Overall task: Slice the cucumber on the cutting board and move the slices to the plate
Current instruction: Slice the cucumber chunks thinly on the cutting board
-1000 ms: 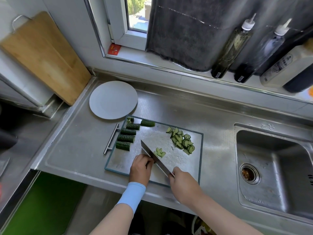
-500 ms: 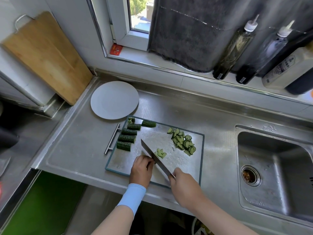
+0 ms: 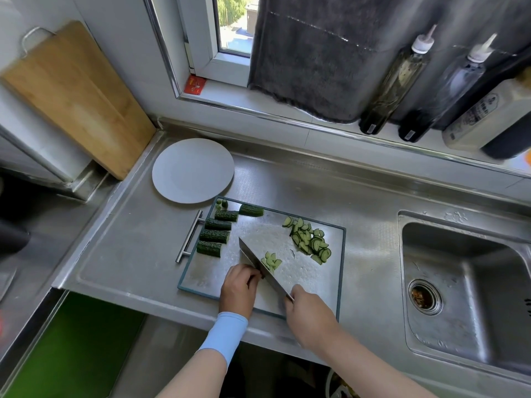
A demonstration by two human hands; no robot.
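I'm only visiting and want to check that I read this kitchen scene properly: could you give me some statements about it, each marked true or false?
1. The plate already holds cucumber slices. False: none are on it; the slices lie on the cutting board.
2. The right hand grips the knife. True.
3. Uncut cucumber chunks lie at the board's left end. True.
4. The sink is left of the board. False: it is to the right.
5. The left hand rests on the plate. False: it is on the board, beside the blade.
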